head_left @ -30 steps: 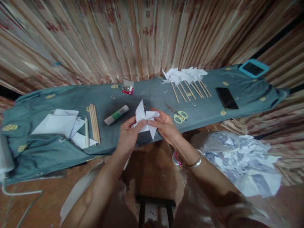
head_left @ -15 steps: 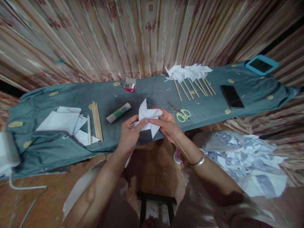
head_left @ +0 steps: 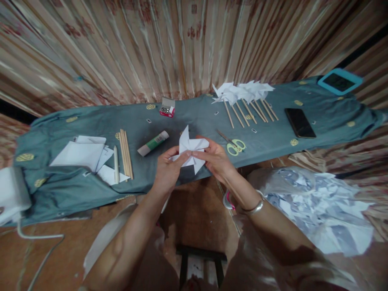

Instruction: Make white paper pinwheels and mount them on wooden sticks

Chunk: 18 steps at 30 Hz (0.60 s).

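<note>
both hands pinch a folded white paper pinwheel (head_left: 193, 144), just left of the scissors (head_left: 233, 144).
from my screen i see the left hand (head_left: 169, 166) and the right hand (head_left: 217, 160) each holding the paper, fingers behind it, thumb tips pressed together over its middle; it is held up in front of the cloth-covered table (head_left: 194, 115). taking the scissors as my mark, i have a row of pinwheels on sticks (head_left: 242, 93) beyond them, a dark phone (head_left: 300, 123) to their right, a green-banded tube (head_left: 154, 143) to their left past the hands, and bare sticks (head_left: 125, 153) farther left.
</note>
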Motion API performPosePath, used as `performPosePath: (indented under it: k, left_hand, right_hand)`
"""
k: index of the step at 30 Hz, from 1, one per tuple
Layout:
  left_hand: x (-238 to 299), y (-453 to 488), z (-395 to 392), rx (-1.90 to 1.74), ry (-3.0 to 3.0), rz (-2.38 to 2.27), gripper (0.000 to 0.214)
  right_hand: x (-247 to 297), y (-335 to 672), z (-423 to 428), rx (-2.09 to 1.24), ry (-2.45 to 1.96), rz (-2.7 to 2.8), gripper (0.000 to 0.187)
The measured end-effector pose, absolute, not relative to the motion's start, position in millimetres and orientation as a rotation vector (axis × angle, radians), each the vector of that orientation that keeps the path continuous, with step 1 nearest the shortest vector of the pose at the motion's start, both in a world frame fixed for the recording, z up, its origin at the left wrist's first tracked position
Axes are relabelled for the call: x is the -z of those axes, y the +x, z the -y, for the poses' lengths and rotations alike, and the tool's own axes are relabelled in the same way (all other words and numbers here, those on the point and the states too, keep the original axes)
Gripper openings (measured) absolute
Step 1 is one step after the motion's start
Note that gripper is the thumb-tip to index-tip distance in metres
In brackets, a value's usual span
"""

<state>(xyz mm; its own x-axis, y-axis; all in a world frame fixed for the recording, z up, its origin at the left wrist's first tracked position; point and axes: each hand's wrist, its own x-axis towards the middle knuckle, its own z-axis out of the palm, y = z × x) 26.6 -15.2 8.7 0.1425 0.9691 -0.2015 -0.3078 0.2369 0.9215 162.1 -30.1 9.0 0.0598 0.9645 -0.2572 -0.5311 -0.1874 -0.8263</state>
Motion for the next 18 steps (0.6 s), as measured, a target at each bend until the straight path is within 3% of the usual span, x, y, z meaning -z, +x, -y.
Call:
performPosePath:
  k: [18]
  left_hand:
    - [-7.4,24.4,15.2,-1.103,0.862,-1.034,0.040]
  right_hand:
    - [-2.8,160.4,28.2,-1.505,-1.010,0.559,0.058]
